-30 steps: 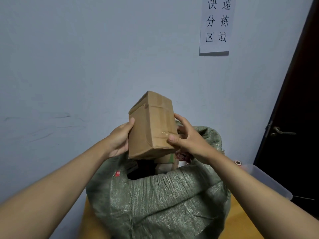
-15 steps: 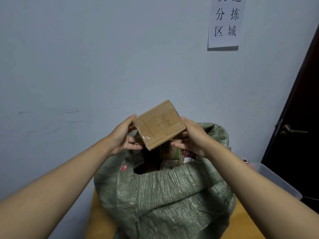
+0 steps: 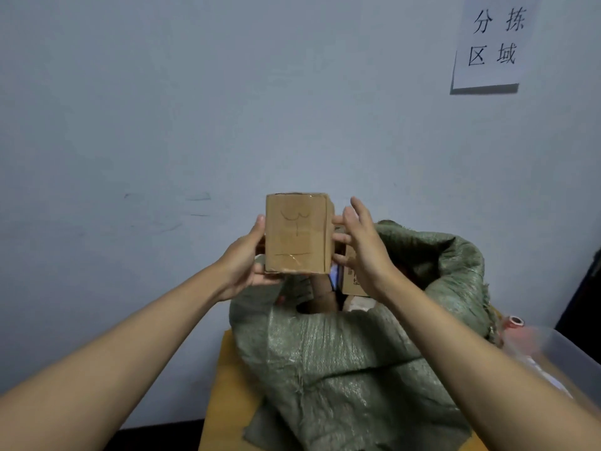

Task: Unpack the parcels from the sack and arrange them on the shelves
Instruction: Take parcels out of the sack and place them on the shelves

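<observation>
A small brown cardboard box [image 3: 297, 234] with pen marks on its front is held upright above the open mouth of a green woven sack [image 3: 341, 369]. My left hand [image 3: 242, 262] grips the box's left side, thumb on the front edge and fingers under it. My right hand [image 3: 361, 245] has its fingers spread and nearly straight, with the fingertips against the box's right side. More cardboard parcels [image 3: 353, 281] show inside the sack, behind my right hand.
The sack sits on a yellow wooden table [image 3: 224, 385] against a pale wall. A clear plastic bin [image 3: 569, 353] and a tape roll [image 3: 515, 320] lie at the right. A paper sign [image 3: 494, 43] hangs upper right. A dark door [image 3: 585, 304] borders the right edge.
The box has been turned from tilted to upright with its marked face toward me. My right hand's fingers have straightened along its side. The view has shifted left.
</observation>
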